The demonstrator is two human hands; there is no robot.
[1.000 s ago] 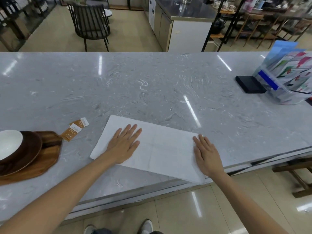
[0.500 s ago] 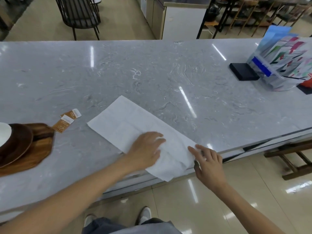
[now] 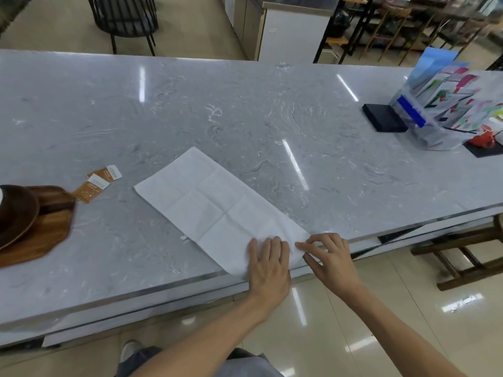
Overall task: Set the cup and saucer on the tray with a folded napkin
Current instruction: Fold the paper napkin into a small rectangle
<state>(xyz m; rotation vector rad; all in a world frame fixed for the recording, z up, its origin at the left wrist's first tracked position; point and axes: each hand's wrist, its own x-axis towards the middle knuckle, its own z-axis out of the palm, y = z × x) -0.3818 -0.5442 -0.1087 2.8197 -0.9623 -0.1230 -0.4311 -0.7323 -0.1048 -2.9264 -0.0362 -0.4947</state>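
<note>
Your left hand (image 3: 268, 263) lies flat, palm down and fingers together, on the near end of the white napkin (image 3: 217, 208), pressing it to the grey marble counter (image 3: 245, 118). Your right hand (image 3: 330, 258) sits just beside it on the napkin's near corner, fingers curled, with thumb and forefinger pinching the paper's edge at the counter's lip. The napkin is a long strip running diagonally away from your hands, its old fold creases showing. Left of the napkin, well apart, the wooden tray (image 3: 46, 227) rests at the counter's edge with a dark saucer (image 3: 16, 213) on it; only a sliver of white shows there. Two brown sachets (image 3: 98, 183) lie between tray and napkin. Far right of the napkin stand a black box (image 3: 383, 121) and a clear leaflet holder (image 3: 446, 104)
</note>
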